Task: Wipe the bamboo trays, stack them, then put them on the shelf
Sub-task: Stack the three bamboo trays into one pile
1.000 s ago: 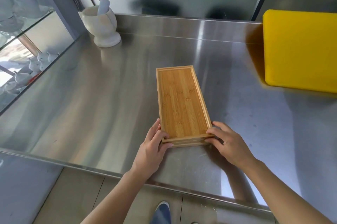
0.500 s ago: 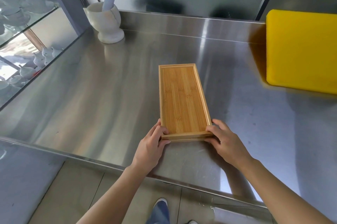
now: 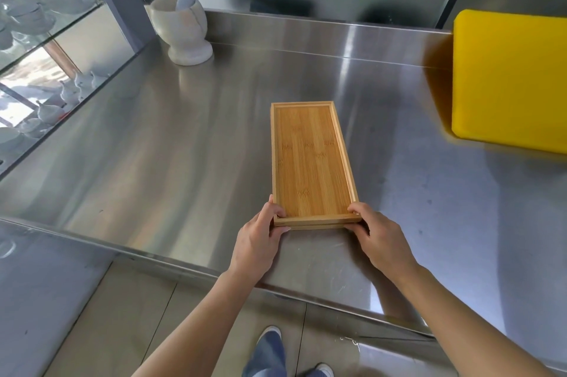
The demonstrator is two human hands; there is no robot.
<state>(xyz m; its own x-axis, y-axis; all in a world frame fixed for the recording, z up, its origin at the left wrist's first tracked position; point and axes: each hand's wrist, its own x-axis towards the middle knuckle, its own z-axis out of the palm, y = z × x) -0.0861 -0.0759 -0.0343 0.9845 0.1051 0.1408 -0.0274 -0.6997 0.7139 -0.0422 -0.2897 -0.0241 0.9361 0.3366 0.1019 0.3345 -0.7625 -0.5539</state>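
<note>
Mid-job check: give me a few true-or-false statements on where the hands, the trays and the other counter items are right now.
1. Both hands grip the near end of the bamboo trays. True: left hand, right hand.
2. The trays are on a glass shelf. False: they lie on the steel counter.
3. A yellow board sits to the right. True.
4. The white mortar stands on the trays. False: it stands apart, at the counter's back.
5. A cloth lies in the top tray. False: it holds nothing.
</note>
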